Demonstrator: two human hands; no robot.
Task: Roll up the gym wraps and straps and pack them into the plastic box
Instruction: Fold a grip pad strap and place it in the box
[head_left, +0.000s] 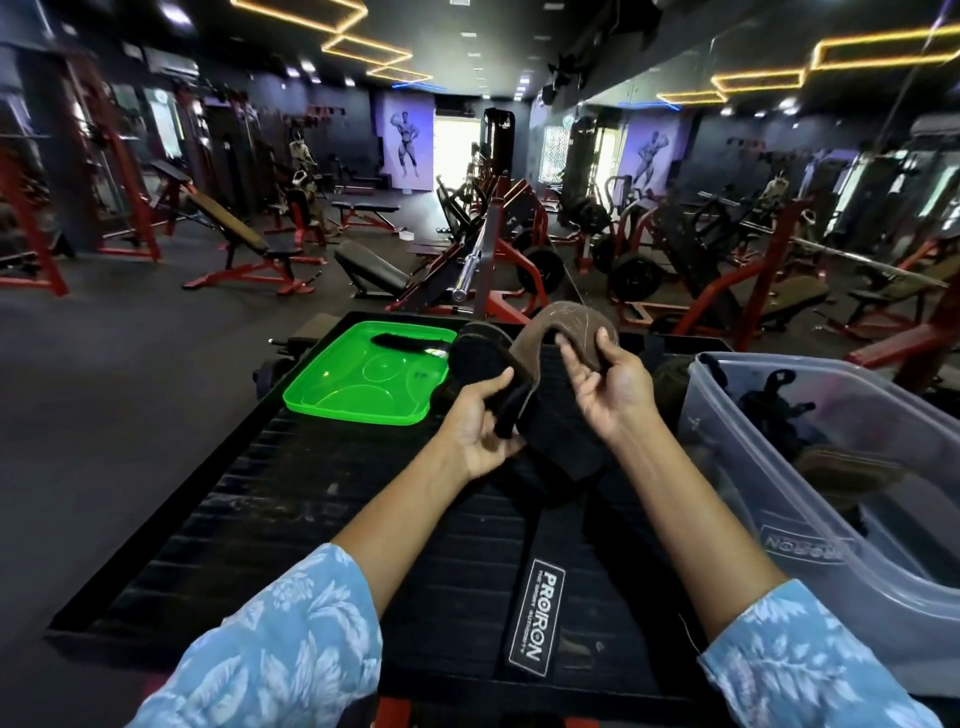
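The left hand grips the black end of a gym strap between thumb and curled fingers, while the right hand pinches the strap's brown padded section near its top edge with thumb and fingertips, the remaining fingers loosely bent. The strap is held up above the middle of a black ribbed platform serving as a desk, its dark lower part drooping down to the surface between the two forearms. A black band bearing a white PROIRON label lies flat on the desk below the hands, running toward the near edge. To the right, a clear plastic box stands at the desk's edge with dark straps and a brown piece already inside. To the left of the hands, a bright green lid lies on the desk with a black strap resting across its far side. Blue floral sleeves cover both upper forearms. Red-framed benches and weight machines fill the dim gym beyond.
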